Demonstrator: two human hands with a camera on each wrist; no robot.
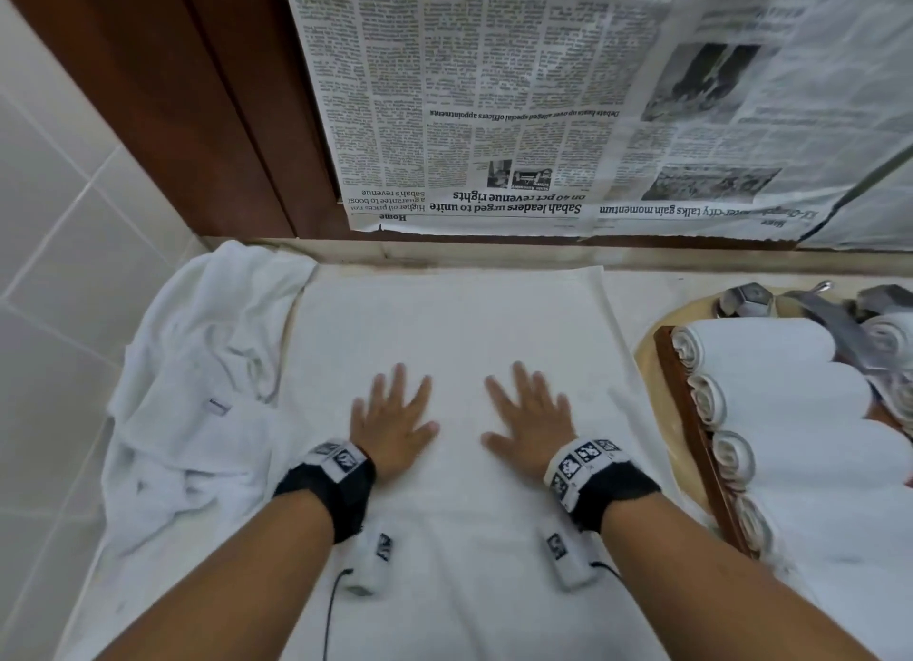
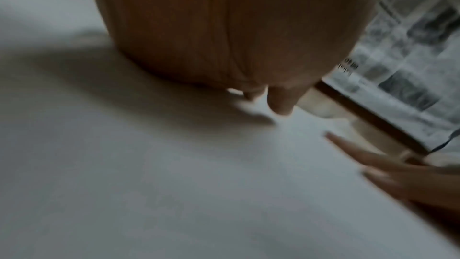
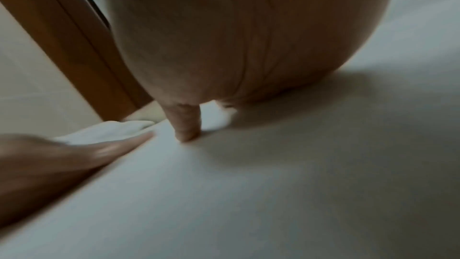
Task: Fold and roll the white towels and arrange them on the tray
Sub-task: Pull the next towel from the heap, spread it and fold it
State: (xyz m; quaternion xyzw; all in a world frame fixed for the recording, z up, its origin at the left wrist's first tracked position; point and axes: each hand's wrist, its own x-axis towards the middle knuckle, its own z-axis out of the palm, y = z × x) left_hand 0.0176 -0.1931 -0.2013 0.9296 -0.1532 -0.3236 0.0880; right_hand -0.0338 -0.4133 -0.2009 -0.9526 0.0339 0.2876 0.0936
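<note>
Head view: both palms flat on the spread towel, long axis running away from the body

Head view, left to right. Crumpled towel (image 1: 197,364) heaped at the left edge of the counter, touching the flat one, untouched by either hand. Flat towel (image 1: 454,314) lies spread in the middle, smooth, its long axis running from the person toward the back wall; far edge lies just short of the newspaper (image 1: 494,107) taped up behind.

Left hand (image 1: 390,423) rests palm down on the flat towel, fingers straight and spread, gripping nothing. Right hand (image 1: 531,421) beside it, same posture: flat, fingers fanned, nothing pinched. The two hands sit near each other on the towel's midline, a gap of bare cloth between the thumbs. Both wrist views agree: palm low over white cloth, fingertips touching it.

Tray (image 1: 691,438), dark wood, stands at the right, over the basin. Rolled towels (image 1: 770,403) already lie on it side by side, spiral ends facing the hands.

Judgement: this is smoothing before a fold or roll. Most of the towel lies ahead of the fingertips, some behind the wrists. Either hand reaches its own side edge equally. Right hand is nearer the tray for the later transfer.
</note>
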